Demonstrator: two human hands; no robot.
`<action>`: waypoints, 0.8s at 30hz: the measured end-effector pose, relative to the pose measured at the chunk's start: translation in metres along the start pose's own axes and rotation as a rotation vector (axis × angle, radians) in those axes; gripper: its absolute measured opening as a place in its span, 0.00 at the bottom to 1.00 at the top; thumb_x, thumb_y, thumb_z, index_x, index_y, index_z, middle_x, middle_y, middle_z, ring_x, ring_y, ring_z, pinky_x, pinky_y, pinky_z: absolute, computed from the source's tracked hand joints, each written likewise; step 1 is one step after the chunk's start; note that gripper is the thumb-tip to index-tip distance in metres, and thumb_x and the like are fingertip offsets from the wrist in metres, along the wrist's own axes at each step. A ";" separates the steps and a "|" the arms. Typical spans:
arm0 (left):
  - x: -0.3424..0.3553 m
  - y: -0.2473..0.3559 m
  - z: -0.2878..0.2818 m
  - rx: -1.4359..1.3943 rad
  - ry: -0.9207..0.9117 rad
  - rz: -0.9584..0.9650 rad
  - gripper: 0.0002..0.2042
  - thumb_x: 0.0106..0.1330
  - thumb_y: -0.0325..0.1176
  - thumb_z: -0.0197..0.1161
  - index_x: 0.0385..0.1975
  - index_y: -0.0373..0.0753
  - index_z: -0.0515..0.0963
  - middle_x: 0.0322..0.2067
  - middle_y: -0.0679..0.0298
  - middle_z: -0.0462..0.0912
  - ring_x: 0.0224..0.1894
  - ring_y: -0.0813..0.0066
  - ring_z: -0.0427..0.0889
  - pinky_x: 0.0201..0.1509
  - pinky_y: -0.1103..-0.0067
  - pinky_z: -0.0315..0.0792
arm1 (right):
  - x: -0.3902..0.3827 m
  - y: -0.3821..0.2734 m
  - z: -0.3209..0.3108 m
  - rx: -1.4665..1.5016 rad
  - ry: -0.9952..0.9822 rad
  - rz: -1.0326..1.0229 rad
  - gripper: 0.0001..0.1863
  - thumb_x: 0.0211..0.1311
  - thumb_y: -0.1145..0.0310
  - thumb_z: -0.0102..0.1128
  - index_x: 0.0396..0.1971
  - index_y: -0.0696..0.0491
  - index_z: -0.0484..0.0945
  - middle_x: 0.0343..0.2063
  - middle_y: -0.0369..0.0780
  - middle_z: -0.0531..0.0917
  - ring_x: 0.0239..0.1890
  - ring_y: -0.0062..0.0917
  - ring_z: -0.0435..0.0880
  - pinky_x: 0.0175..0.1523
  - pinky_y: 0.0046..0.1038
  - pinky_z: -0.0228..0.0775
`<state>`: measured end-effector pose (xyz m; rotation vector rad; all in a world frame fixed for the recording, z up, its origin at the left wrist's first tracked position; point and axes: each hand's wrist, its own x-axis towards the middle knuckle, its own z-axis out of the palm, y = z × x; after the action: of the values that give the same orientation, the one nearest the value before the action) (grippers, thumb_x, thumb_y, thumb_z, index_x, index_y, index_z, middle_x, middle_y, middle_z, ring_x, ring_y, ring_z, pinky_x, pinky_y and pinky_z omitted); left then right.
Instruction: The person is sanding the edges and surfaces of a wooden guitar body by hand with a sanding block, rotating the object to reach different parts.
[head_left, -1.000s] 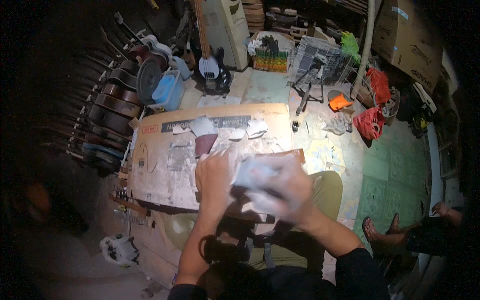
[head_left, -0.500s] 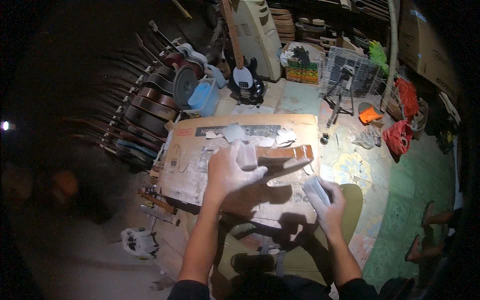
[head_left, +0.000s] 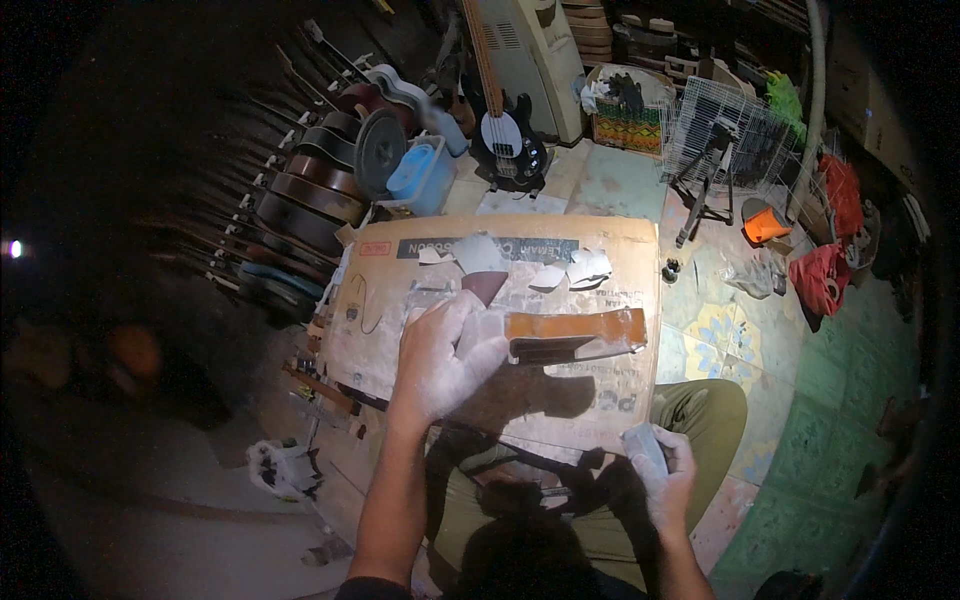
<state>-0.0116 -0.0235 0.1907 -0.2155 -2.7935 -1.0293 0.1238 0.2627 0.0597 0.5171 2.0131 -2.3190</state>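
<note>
My left hand [head_left: 445, 355], white with dust, is wrapped round the left end of a glossy orange-brown wooden piece [head_left: 580, 326]. The piece has a slightly curved top face and a dark underside, and its right end sticks out free. It is held above a flat cardboard sheet [head_left: 385, 290] and casts a shadow there. Closer to me, by my right knee, my right hand [head_left: 672, 485] grips a grey rectangular sanding block [head_left: 644, 450], apart from the wood. Torn pale paper scraps [head_left: 590, 268] and a dark red scrap [head_left: 483, 287] lie beyond my left hand.
A row of guitars [head_left: 310, 190] stands at the left, near a lidless tub with a blue container [head_left: 412, 172]. A black bass guitar [head_left: 513, 145] stands beyond the cardboard. Farther right are a wire cage [head_left: 700, 130], an orange object [head_left: 765, 225] and red bags [head_left: 820, 275].
My right hand with the block has dropped nearer to me, away from the wood. My left hand has turned the wooden piece, so its orange face shows more. The view has shifted slightly.
</note>
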 end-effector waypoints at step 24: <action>0.012 -0.006 -0.006 -0.564 0.069 -0.431 0.17 0.73 0.42 0.54 0.46 0.33 0.79 0.42 0.66 0.81 0.42 0.77 0.78 0.51 0.78 0.71 | 0.043 0.143 0.028 -0.329 -0.019 -0.086 0.21 0.54 0.61 0.76 0.40 0.60 0.80 0.35 0.43 0.86 0.38 0.25 0.83 0.46 0.28 0.74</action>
<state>-0.0242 -0.0312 0.1938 0.3731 -2.4684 -1.8657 0.1107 0.2208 -0.0852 0.3937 2.3837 -1.9607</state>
